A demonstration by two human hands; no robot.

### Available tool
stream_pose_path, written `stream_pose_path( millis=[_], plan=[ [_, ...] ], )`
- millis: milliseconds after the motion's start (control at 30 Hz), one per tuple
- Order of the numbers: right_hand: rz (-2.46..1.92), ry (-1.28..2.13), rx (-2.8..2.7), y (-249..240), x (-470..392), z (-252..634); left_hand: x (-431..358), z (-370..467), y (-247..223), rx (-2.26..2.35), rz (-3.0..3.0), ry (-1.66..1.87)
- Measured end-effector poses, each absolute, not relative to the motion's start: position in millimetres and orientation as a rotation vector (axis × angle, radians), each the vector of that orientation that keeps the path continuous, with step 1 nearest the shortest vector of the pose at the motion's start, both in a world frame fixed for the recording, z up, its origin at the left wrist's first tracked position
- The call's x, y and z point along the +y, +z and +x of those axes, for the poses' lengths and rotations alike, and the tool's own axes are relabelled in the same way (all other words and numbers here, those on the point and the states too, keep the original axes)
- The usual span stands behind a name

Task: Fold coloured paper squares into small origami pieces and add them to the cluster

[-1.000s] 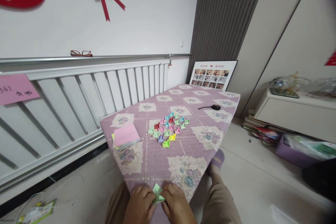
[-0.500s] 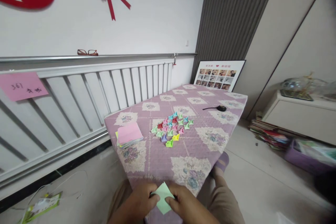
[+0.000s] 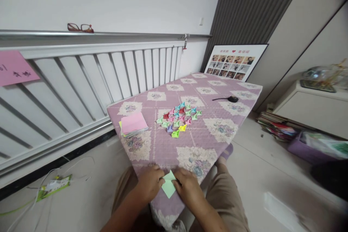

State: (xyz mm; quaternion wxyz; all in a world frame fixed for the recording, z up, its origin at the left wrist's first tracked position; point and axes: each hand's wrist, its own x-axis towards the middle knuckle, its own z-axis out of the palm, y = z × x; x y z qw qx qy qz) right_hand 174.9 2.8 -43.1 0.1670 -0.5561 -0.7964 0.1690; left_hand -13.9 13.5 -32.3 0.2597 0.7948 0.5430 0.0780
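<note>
A light green square of paper (image 3: 169,187), turned like a diamond with a crease across it, is held at the near edge of the table. My left hand (image 3: 151,182) pinches its left corner, and my right hand (image 3: 187,185) grips the right corner. Farther up the cloth sit several small folded paper boats (image 3: 176,124) in green, pink, blue, red, yellow and purple, laid out in slanted rows. To their left lies a stack of coloured paper (image 3: 133,124) with a pink sheet on top.
The table (image 3: 165,152) wears a purple flowered cloth. A black round object with a thin strap (image 3: 233,99) lies at its right. A radiator (image 3: 127,72) runs along the left, with glasses (image 3: 81,27) on the pipe. A photo board (image 3: 235,61) leans at the back.
My view has tilted down, so the table sits higher in the picture. The green paper, still in both hands, now shows a crease across it, and my fingers have shifted to its side corners.
</note>
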Motion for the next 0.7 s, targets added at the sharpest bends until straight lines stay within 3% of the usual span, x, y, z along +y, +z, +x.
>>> stream_pose_path(
  millis=[433,700],
  plan=[
    [-1.268,0.011,-2.389,-68.2,-1.7,179.9,-2.2,-21.4,-46.5,1.418,2.447,0.266],
    [-1.175,-0.030,-2.435,-63.9,-10.9,185.5,-15.8,-20.3,-37.2,1.440,2.619,0.023]
  ],
)
